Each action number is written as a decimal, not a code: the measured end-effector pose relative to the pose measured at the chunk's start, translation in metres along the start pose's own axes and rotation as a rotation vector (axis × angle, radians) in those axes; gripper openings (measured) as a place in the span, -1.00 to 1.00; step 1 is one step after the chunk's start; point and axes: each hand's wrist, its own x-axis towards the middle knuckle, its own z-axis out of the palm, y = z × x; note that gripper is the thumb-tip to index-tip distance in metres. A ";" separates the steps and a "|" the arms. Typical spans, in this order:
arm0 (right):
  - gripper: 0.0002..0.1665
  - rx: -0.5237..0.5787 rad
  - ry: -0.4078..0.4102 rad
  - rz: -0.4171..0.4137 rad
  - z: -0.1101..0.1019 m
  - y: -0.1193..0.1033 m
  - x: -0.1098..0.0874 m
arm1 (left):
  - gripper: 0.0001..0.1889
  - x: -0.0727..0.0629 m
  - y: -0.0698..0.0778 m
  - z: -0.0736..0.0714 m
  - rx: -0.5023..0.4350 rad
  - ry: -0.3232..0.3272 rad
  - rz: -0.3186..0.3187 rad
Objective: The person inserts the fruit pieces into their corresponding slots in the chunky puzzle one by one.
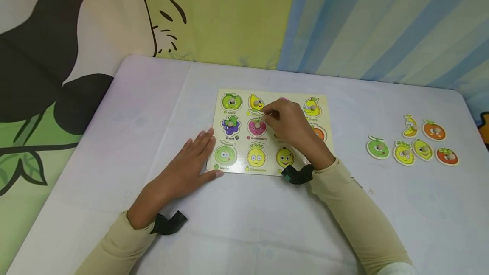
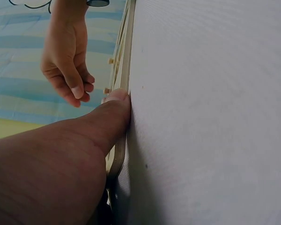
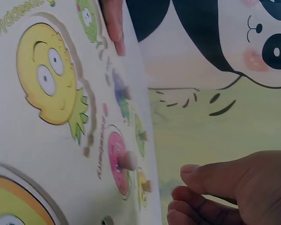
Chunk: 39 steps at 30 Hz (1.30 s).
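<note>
A fruit puzzle board (image 1: 241, 150) lies on the table. Knobbed apple (image 1: 231, 102), mango (image 1: 255, 104), grape (image 1: 231, 126), strawberry (image 1: 257, 128) and pear (image 1: 313, 108) pieces sit in it. The front row shows pictures without knobs, including a pineapple (image 3: 47, 75). My left hand (image 1: 187, 164) rests at the board's left front corner, fingers extended, thumb (image 2: 113, 110) against the front edge. Above the board my right hand (image 1: 290, 122) hovers beside the mango and strawberry, fingers loosely curled. In both wrist views this hand holds nothing. It hides part of the board.
To the board's right lie loose knobbed pieces: melon (image 1: 377, 148), banana (image 1: 410, 126), orange (image 1: 434, 130), pineapple (image 1: 403, 153), lemon (image 1: 422, 150) and tomato (image 1: 447, 156). A white cloth covers the table (image 1: 237, 215). Behind it hangs a patterned curtain (image 1: 225, 16).
</note>
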 end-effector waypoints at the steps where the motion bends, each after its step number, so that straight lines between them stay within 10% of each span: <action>1: -0.77 0.002 0.007 -0.003 -0.002 0.000 -0.001 | 0.00 0.000 0.000 0.000 -0.002 0.000 0.000; 39: -0.73 -0.105 0.327 0.008 -0.068 0.091 -0.040 | -0.02 0.001 0.002 0.000 -0.006 -0.005 0.003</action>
